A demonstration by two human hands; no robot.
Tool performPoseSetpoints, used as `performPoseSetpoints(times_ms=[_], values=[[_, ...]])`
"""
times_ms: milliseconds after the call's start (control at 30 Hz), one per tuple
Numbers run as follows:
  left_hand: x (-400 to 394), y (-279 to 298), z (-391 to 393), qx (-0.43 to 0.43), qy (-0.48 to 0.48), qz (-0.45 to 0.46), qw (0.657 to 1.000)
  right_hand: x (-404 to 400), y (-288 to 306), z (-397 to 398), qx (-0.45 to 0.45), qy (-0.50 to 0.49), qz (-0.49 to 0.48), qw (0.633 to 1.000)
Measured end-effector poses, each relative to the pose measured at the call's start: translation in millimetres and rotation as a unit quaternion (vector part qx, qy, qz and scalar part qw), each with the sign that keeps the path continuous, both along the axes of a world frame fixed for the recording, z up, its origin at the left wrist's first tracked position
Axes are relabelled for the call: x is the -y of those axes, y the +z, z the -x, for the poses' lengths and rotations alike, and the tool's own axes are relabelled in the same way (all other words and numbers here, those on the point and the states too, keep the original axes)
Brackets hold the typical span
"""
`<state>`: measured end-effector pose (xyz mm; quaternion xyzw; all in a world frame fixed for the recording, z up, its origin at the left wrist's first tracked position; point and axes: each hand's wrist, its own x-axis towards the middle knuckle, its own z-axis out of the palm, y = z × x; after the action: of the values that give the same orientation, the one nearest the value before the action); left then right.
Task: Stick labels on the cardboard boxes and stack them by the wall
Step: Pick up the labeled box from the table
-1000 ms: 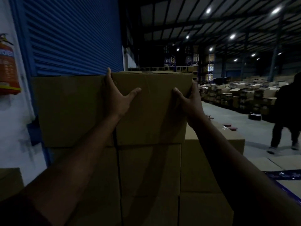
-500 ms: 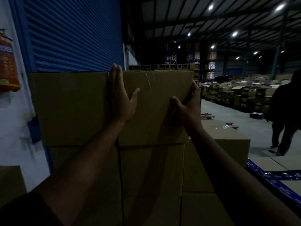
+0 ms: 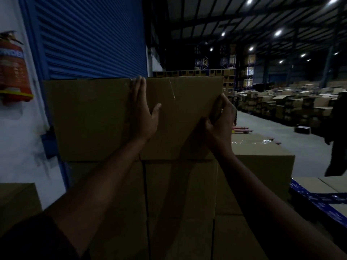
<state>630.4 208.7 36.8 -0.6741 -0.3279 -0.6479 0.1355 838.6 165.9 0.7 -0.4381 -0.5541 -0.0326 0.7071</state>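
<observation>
A brown cardboard box (image 3: 180, 117) sits on the top row of a stack in front of me, beside another top-row box (image 3: 88, 119) on its left. My left hand (image 3: 141, 111) lies flat with straight fingers against the box's front, along its left edge. My right hand (image 3: 220, 119) grips the box's right front corner, thumb on the front face and fingers curled round the side. No label shows on the faces I see.
A blue roller shutter (image 3: 90, 38) and a white wall with a red fire extinguisher (image 3: 13, 68) stand behind the stack. A lower box (image 3: 262, 162) sits to the right. A person in dark clothes (image 3: 338, 136) walks at far right. Several boxes fill the warehouse floor beyond.
My left hand's fingers have straightened flat against the box front. My right hand has curled tighter round the right corner. The person at right has moved further right.
</observation>
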Motion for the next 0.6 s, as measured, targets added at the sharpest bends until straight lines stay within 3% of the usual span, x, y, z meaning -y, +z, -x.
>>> performPoseSetpoints(times_ms=[200, 367, 600], values=[[35, -46, 17, -0.038, -0.008, -0.004, 0.999, 28, -40, 22, 0.082, -0.043, -0.008, 0.996], [70, -111, 38, -0.061, 0.005, 0.041, 0.997, 51, -86, 63, 0.128, 0.028, 0.053, 0.990], [112, -186, 100, -0.056, 0.085, 0.103, 0.989, 65, -137, 137, 0.186, 0.139, 0.058, 0.971]])
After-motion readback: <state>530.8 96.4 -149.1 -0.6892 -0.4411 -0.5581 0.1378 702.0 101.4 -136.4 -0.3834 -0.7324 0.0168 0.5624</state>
